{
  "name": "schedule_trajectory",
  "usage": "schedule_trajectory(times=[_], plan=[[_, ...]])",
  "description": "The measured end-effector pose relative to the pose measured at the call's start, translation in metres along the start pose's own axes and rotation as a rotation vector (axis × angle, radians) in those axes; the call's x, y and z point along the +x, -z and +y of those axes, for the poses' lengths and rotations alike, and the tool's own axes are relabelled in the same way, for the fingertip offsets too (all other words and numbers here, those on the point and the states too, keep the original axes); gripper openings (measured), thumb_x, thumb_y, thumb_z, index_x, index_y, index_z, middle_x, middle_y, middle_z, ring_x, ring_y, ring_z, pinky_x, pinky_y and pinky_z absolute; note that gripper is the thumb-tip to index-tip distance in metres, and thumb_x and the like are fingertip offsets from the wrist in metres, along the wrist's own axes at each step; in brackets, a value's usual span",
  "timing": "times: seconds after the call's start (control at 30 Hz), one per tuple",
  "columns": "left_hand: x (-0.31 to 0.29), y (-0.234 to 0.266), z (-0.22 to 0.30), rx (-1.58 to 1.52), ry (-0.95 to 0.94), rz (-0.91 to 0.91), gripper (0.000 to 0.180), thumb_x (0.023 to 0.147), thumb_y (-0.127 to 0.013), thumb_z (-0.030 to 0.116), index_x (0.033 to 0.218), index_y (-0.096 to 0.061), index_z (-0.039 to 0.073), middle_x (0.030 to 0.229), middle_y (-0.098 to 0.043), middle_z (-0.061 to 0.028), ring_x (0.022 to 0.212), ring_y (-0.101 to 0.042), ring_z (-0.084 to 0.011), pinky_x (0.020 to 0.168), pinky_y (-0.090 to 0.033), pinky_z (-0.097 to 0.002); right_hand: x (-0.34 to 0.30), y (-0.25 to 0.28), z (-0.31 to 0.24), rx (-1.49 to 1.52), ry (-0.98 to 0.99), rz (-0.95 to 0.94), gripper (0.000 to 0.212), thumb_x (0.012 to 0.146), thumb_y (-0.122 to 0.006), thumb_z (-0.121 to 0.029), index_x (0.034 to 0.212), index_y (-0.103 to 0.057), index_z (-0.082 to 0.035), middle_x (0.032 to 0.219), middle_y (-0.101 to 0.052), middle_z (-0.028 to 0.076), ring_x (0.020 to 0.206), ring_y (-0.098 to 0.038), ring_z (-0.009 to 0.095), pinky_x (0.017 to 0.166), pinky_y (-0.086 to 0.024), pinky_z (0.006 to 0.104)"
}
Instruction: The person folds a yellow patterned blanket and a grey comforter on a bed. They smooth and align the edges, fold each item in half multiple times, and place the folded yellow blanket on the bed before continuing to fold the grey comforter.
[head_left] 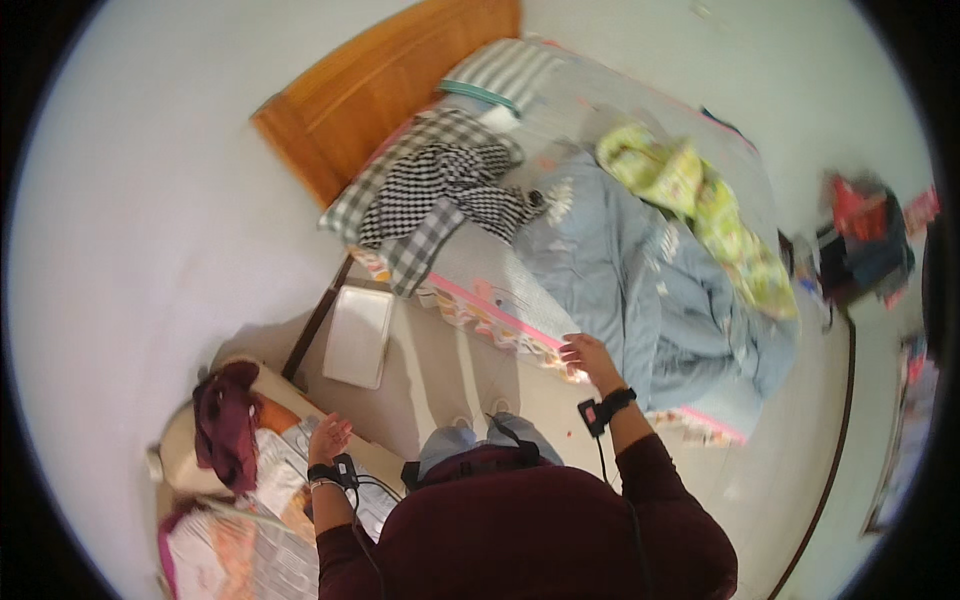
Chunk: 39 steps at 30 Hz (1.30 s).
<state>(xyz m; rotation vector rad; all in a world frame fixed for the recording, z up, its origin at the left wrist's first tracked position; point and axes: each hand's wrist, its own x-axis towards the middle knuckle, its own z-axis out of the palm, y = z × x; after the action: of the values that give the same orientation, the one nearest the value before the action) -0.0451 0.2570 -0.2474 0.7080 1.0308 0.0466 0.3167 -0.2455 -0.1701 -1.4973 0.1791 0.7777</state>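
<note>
My right hand (592, 362) is held out over the near edge of the bed, empty, its fingers apart. Whether it touches the pink-edged bed sheet (500, 310) I cannot tell. Just beyond it lies a rumpled grey-blue quilt (600, 255) with white flower patterns, and a yellow-green patterned cloth (668, 182) is bunched along its far side. Low on the left, my left hand (329, 438) holds nothing, its fingers loosely spread. Nearest to it is a couch (190, 445) with a maroon garment (228, 425) and printed cloths on it.
Against the wooden headboard (370, 85) lie a striped pillow (500, 75) and a checked pillow (345, 215), with a black-and-white checked cloth (430, 185) over the latter. A flat white rectangular item (358, 335) rests on the floor. Clothes and bags (868, 235) hang at the right.
</note>
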Motion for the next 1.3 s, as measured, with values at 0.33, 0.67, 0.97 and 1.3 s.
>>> schedule_trajectory(times=[0.33,0.67,0.97,1.3], plan=[[0.123,-0.097,0.043,0.048,0.078,-0.013,0.033,0.087,-0.049,0.022,0.116,-0.049,0.006,0.091,-0.060,-0.0130,0.076,-0.060,-0.0236,0.062,-0.049,-0.0342,-0.083,0.109,0.197,0.486,0.057,0.833,0.033,0.082,-0.052,-0.020,0.111,-0.047,-0.003,0.084,-0.061,0.015,0.070,-0.059,0.024,0.059,-0.048,0.0332],[0.169,-0.308,0.074,0.766,-0.253,-0.170,0.044,0.086,-0.051,0.034,0.122,-0.046,0.008,0.104,-0.056,-0.0076,0.093,-0.054,-0.0220,0.079,-0.043,-0.0372,-0.121,0.174,0.103,0.782,0.149,0.880,0.030,0.083,-0.056,-0.030,0.103,-0.053,-0.008,0.084,-0.061,0.010,0.072,-0.059,0.019,0.061,-0.047,0.0284],[0.237,-0.482,0.057,1.007,-0.428,-0.260,0.039,0.087,-0.047,0.023,0.121,-0.044,0.002,0.122,-0.046,-0.0141,0.108,-0.047,-0.0269,0.086,-0.042,-0.0448,0.063,0.201,-0.021,0.224,0.192,0.496,0.030,0.081,-0.056,-0.028,0.103,-0.056,-0.006,0.082,-0.062,0.009,0.069,-0.059,0.016,0.060,-0.046,0.0267],[0.277,-0.494,0.050,2.064,-0.697,-0.002,0.040,0.075,-0.067,0.016,0.110,-0.054,0.001,0.115,-0.052,-0.0174,0.104,-0.051,-0.0324,0.089,-0.043,-0.0354,0.149,0.100,-0.163,-0.223,0.189,0.047,0.023,0.083,-0.059,-0.027,0.086,-0.062,-0.004,0.079,-0.061,0.004,0.068,-0.056,0.009,0.059,-0.044,0.0210]])
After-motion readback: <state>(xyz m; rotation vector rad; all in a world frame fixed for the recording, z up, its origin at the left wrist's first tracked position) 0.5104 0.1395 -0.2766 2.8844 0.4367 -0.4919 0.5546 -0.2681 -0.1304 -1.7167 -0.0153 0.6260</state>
